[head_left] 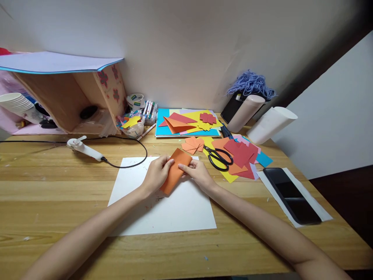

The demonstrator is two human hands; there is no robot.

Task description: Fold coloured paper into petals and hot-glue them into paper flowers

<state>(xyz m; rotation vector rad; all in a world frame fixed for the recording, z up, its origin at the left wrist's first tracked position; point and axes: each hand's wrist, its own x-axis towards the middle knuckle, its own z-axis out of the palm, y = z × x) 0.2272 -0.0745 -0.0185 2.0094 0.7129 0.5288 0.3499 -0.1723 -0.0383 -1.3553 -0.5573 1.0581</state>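
Note:
Both hands hold a folded piece of orange paper (175,175), tilted above a white sheet (186,214) on the wooden table. My left hand (159,171) grips its left edge, thumb on top. My right hand (198,173) pinches the right edge, its thumb lying on the paper and its other fingers partly hidden beneath. Just beyond are cut orange paper pieces (192,145). Black-handled scissors (220,157) rest to the right on yellow paper, beside a pile of red paper scraps (241,153).
A white glue gun (84,149) with a black cord lies at left, near a cardboard box (112,89). A stack of coloured paper (166,131) is at the back. Two white rolls (269,124) stand back right; a phone (291,196) lies at right.

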